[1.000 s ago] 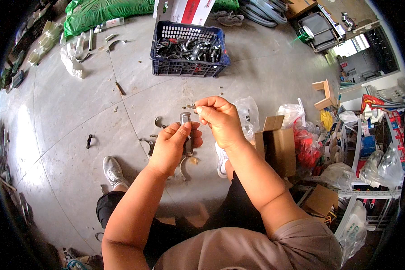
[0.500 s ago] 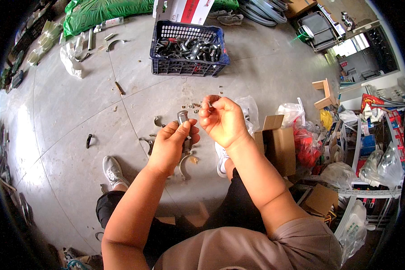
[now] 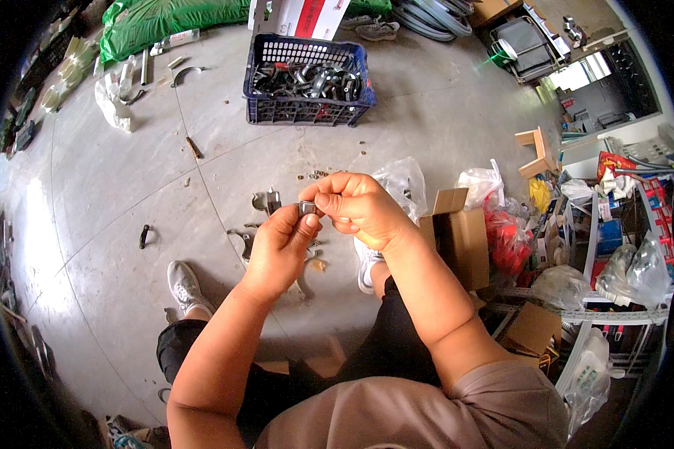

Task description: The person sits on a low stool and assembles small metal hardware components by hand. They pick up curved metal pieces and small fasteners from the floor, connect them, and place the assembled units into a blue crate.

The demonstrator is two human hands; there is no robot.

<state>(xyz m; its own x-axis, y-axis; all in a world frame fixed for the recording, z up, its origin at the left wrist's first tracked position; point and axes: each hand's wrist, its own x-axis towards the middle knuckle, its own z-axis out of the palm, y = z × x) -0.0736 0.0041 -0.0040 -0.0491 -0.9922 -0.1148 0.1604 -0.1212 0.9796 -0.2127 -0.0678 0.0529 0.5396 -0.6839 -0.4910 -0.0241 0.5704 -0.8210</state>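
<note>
I see the grey concrete floor (image 3: 127,194) with a dark blue plastic crate (image 3: 307,112) of metal clamps at its far edge. My left hand (image 3: 281,243) grips a small grey metal clamp piece (image 3: 308,207) above the floor's middle; my right hand (image 3: 359,206) pinches at its top. Turning slowly, keeping both parts aligned, seems wise. The fingers hide any fastener.

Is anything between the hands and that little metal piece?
No. Both hands are right on it: the left hand grips the metal piece and the right hand pinches its top, with nothing visible in between.
</note>
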